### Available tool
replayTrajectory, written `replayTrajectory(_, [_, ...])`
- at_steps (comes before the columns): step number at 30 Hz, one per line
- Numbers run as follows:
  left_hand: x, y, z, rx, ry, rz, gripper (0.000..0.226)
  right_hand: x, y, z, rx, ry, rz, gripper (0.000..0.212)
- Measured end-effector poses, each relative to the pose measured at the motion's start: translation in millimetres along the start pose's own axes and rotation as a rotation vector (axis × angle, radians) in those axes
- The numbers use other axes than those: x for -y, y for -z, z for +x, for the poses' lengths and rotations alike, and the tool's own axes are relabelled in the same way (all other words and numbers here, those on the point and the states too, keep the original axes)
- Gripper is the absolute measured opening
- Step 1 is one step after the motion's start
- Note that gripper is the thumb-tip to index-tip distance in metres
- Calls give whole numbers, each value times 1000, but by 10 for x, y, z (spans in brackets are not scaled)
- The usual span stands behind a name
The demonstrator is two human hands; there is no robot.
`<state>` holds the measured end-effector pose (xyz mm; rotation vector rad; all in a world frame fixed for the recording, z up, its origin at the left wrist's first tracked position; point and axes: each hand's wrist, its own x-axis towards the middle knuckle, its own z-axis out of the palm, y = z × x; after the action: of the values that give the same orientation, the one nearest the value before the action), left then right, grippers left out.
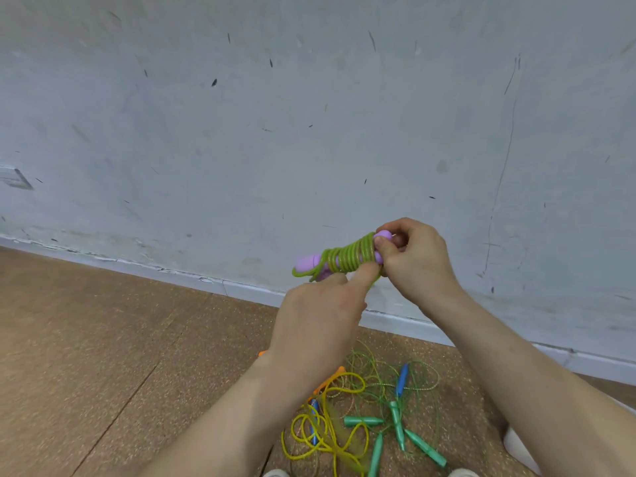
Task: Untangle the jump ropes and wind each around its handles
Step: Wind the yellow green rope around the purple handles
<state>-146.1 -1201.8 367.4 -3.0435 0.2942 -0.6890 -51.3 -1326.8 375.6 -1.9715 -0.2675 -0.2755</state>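
Note:
A green jump rope (347, 258) is coiled in several turns around a pair of lilac handles (308, 261), held up in front of the wall. My right hand (413, 259) grips the right end of the handles, thumb pressed on the coils. My left hand (320, 315) is just below, its index finger stretched out and touching the underside of the coils. A short loop of green rope sticks out at the left end. On the floor below lies a tangle of ropes (358, 414): a yellow rope (320, 438), thin green cords, several green handles (364, 421), blue handles (402, 376) and orange handles (327, 382).
A scuffed pale wall (309, 115) with a white skirting board (241, 287) rises close ahead. The floor is brown cork-like board (103, 339). My shoe tips (463, 472) show at the bottom edge beside the pile.

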Motion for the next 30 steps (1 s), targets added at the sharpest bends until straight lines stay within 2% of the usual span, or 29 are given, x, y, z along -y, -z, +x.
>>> replayTrajectory(2, [36,7,32,-23,3,79,49,-4,-1,12,26,-12,-34,8])
replayTrajectory(7, [172,16,40,-75,-51,37,12,-15,14,27,112,-21,-97,11])
replayTrajectory(10, [306,2,90,-87,-70,-43,33,23,6,-25,182,75,-169,13])
replayTrajectory(13, [415,46,125,-48,-91,-167,32,81,-10,-89,239,192,-211,14])
replayTrajectory(16, [470,88,158,-19,-41,-191,28,106,21,-106,302,261,-255,14])
replayTrajectory(20, [548,66,188,-25,-35,-216,47,133,62,-140,407,346,-280,14])
replayTrajectory(22, [555,61,181,8,-27,-267,48,154,85,-150,435,371,-291,14])
replayTrajectory(26, [619,41,128,56,81,-454,32,215,172,-150,509,325,-243,14])
replayTrajectory(30, [608,29,103,139,180,-763,9,223,228,-120,597,245,-123,15])
